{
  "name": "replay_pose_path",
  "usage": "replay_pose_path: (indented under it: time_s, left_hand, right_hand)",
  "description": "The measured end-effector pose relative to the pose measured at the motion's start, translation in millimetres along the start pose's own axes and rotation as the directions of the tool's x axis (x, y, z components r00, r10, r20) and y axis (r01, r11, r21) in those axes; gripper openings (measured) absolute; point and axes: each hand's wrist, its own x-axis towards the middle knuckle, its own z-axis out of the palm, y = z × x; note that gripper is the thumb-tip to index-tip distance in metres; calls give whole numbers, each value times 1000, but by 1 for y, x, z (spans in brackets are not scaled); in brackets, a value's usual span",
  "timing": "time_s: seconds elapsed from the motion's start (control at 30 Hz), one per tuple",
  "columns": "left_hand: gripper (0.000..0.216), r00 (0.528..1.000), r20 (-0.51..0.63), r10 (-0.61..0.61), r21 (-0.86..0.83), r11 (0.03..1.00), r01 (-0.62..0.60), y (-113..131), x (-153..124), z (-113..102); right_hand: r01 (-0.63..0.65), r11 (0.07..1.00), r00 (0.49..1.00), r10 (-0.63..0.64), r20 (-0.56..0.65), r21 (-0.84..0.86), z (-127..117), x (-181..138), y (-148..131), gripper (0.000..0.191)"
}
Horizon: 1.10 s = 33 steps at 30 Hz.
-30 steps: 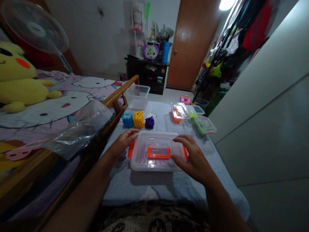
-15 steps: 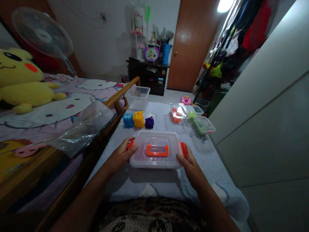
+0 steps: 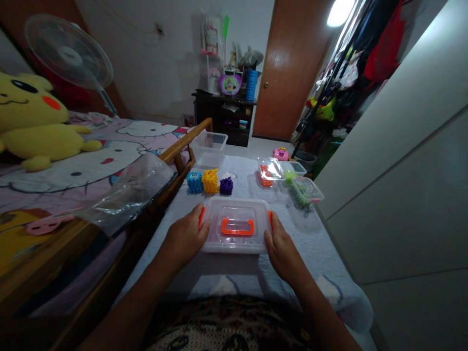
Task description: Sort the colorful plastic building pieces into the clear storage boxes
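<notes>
A clear plastic box [image 3: 236, 213] with an orange handle [image 3: 237, 227] on its lid and orange side clips sits on the pale cloth in front of me. My left hand [image 3: 186, 236] presses against its left side over the left clip, fingers closed on it. My right hand [image 3: 281, 246] grips the right side the same way, covering the right clip. Both clips lie folded against the box walls.
Blue [image 3: 194, 181], yellow [image 3: 210, 181] and purple [image 3: 226, 185] block cubes stand just beyond the box. Small clear tubs of orange [image 3: 268, 171] and green [image 3: 305, 190] pieces sit far right, an open tub [image 3: 209, 147] far left. A bed rail [image 3: 175, 151] and plastic bag [image 3: 127, 192] lie left, a white cabinet [image 3: 402, 161] right.
My hands slid from the lid top to the box's two sides. The orange side clips, sticking out before, are now pressed in against the box.
</notes>
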Motion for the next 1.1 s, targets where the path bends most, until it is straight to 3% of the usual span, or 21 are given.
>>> replay_pose_path:
  time_s: [0.13, 0.5, 0.6, 0.7, 0.8, 0.9, 1.0, 1.1]
  left_hand:
    - [43, 997, -18, 77, 29, 997, -77, 3, 0, 3]
    - [49, 989, 32, 147, 92, 984, -149, -1, 4, 8]
    - [46, 991, 32, 134, 66, 989, -136, 1, 3, 3]
    - [50, 995, 36, 89, -57, 995, -87, -2, -1, -5]
    - [68, 997, 74, 18, -293, 956, 5, -17, -6, -8]
    - [69, 990, 142, -10, -531, 843, 84, -35, -10, -3]
    - [61, 981, 193, 3, -687, 714, 133, -43, -14, 6]
    - [59, 985, 174, -4, -749, 648, 135, -38, -15, 10]
  right_hand:
    - [23, 996, 1000, -22, 19, -91, 0, 1, -2, 65]
    - [-27, 968, 984, 69, 162, -249, -17, 3, -27, 82]
    - [-31, 983, 987, 58, 148, -180, -19, 5, -24, 83]
    - [-112, 992, 988, 106, 111, 58, -24, 7, -13, 75]
    - [-288, 898, 957, 259, 131, 332, -31, 14, -2, 70]
    - [-382, 749, 923, 287, 255, 541, -34, 23, 7, 55]
    - [-485, 598, 874, 307, 376, 639, -32, 32, 15, 44]
    - [-587, 483, 808, 292, 512, 650, -30, 36, 20, 45]
